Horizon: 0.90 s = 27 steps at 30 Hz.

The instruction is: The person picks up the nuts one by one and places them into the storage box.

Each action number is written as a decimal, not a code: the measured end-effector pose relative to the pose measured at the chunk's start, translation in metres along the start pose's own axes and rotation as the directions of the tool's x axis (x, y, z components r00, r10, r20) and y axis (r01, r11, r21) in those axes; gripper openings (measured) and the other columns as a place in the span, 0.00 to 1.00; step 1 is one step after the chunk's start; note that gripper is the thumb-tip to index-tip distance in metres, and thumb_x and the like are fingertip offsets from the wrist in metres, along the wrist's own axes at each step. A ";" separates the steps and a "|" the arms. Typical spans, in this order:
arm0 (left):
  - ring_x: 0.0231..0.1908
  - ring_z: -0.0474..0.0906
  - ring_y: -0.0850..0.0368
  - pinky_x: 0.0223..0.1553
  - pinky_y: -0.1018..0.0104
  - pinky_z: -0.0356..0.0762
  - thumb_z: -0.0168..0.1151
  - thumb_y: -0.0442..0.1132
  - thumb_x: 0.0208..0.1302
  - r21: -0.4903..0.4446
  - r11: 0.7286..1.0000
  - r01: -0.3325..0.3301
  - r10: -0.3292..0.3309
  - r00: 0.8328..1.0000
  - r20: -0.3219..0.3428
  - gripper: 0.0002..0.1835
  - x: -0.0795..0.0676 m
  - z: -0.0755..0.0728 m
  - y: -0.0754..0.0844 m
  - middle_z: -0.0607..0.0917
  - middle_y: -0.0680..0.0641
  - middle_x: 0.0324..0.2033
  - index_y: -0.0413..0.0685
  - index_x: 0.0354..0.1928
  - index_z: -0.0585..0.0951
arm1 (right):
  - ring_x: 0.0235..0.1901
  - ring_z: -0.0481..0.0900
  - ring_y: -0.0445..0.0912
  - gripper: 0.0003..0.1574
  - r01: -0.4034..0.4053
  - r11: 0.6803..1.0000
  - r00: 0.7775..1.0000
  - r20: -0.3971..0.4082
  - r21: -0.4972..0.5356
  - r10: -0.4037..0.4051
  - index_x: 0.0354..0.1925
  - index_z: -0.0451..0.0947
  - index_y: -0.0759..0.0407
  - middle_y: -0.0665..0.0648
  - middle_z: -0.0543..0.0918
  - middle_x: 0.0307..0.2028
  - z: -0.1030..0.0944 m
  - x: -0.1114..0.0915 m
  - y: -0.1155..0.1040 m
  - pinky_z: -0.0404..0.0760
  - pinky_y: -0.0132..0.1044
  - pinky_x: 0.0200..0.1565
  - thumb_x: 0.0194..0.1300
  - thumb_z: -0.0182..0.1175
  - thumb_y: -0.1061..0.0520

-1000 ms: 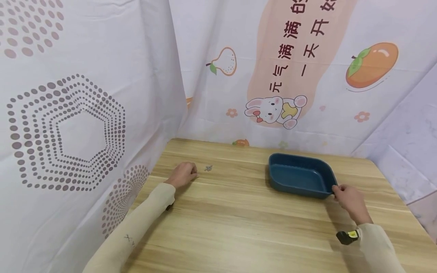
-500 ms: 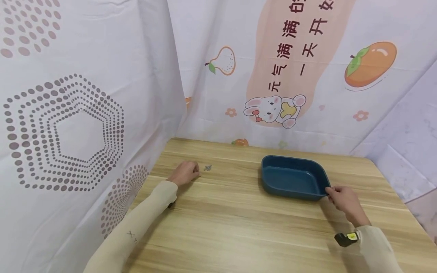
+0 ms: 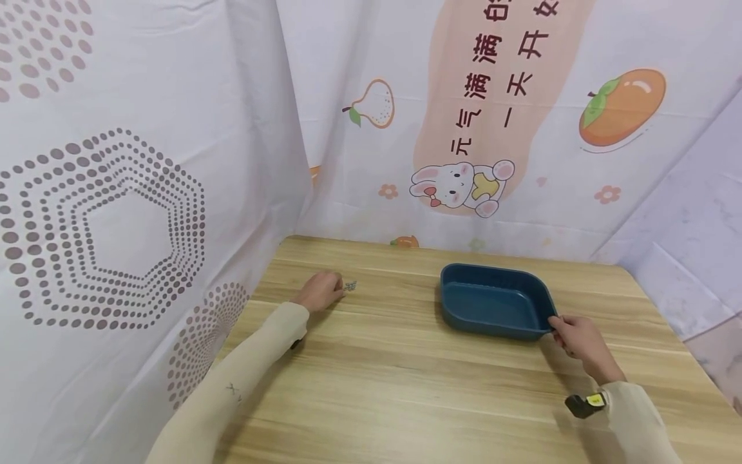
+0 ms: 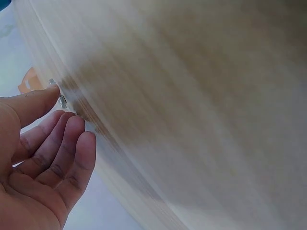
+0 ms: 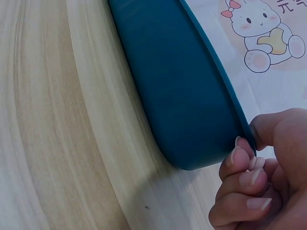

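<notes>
A small cluster of silvery metal pieces [image 3: 350,285], too small to name, lies on the wooden table. My left hand [image 3: 320,291] reaches in from the left, its fingertips right at the cluster's near side. In the left wrist view a few metal pieces [image 4: 62,101] show by the thumb tip, and a gap separates the thumb from the bent fingers [image 4: 85,148]. On the right stands a dark blue rectangular bin [image 3: 495,299] with rounded corners. My right hand [image 3: 582,341] pinches its near right corner, thumb over the rim and fingers against the outer wall [image 5: 187,105].
The wood-grain tabletop [image 3: 394,386] extends toward me and between the cluster and the bin. White printed cloths hang along the table's left side [image 3: 133,238] and back [image 3: 348,206]. A black wrist device [image 3: 584,405] sits at the right cuff.
My left hand has moved slightly right, up to the metal pieces. The bin has shifted left with my right hand pinching its corner. The head view has turned a little.
</notes>
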<state>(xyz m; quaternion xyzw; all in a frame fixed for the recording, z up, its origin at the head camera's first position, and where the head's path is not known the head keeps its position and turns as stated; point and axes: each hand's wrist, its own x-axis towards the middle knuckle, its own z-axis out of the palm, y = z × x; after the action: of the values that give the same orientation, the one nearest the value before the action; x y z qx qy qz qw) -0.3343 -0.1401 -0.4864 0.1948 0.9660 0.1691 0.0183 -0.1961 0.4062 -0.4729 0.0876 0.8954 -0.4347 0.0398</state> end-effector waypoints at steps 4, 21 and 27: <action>0.30 0.74 0.59 0.35 0.64 0.75 0.66 0.41 0.61 0.017 1.000 0.005 -0.005 1.000 0.008 0.07 0.004 -0.001 0.002 0.80 0.53 0.28 0.46 0.32 0.80 | 0.15 0.64 0.40 0.32 -0.003 1.000 1.000 0.014 0.015 0.003 0.32 0.72 0.72 0.51 0.72 0.17 0.000 0.000 -0.001 0.67 0.33 0.17 0.73 0.45 0.42; 0.25 0.72 0.59 0.29 0.66 0.75 0.58 0.33 0.65 0.049 0.998 -0.033 0.031 0.999 0.036 0.10 0.009 -0.001 0.003 0.78 0.52 0.24 0.46 0.24 0.78 | 0.16 0.66 0.40 0.31 -0.011 0.999 1.000 -0.003 0.039 0.011 0.33 0.72 0.72 0.53 0.73 0.19 0.004 0.001 -0.002 0.68 0.33 0.19 0.73 0.45 0.43; 0.20 0.68 0.59 0.23 0.70 0.71 0.49 0.28 0.64 0.087 0.993 -0.080 0.078 0.996 0.033 0.16 0.007 0.001 0.004 0.73 0.51 0.19 0.48 0.18 0.72 | 0.15 0.66 0.40 0.31 -0.009 0.999 1.000 -0.005 0.040 0.009 0.33 0.72 0.72 0.52 0.72 0.19 0.004 -0.001 -0.001 0.67 0.33 0.18 0.73 0.45 0.44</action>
<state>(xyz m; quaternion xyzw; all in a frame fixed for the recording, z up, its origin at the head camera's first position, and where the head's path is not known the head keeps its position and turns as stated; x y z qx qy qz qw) -0.3395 -0.1331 -0.4859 0.2360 0.9636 0.1242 0.0172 -0.1952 0.4020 -0.4746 0.0936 0.8862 -0.4521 0.0377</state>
